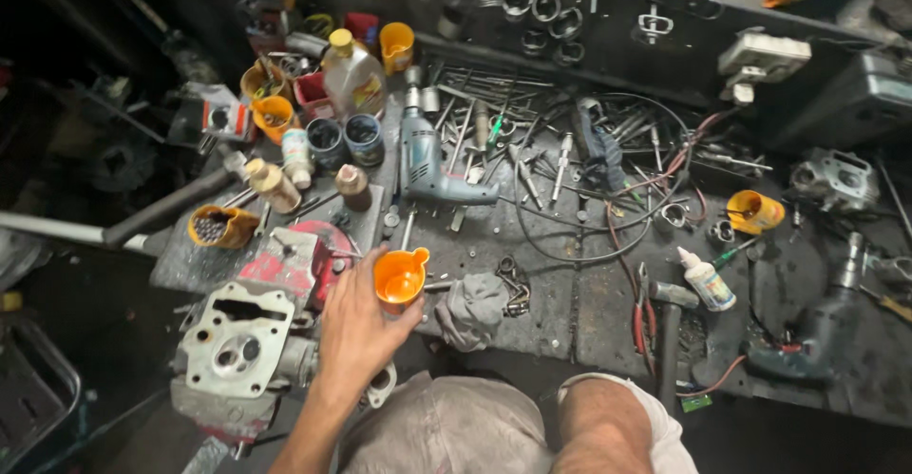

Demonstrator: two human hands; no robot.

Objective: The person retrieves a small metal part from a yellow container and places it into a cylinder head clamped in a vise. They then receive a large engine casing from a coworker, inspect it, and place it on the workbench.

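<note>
My left hand (361,327) reaches forward from the lower left and grips a small orange plastic cup (400,277) by its side, mouth up, over the near edge of the dark workbench (560,303). Just left of the hand, a grey metal cylinder head (237,350) is clamped in a red vise (299,260). A crumpled grey rag (475,308) lies right of the cup. My right hand is out of sight.
A blue electric drill (427,165) lies behind the cup among several wrenches, bits and cables. Bottles, jars and orange cups (275,113) crowd the back left. Also here are a white glue bottle (708,279), red pliers (644,317) and a second drill (807,336). My knees (608,426) are below.
</note>
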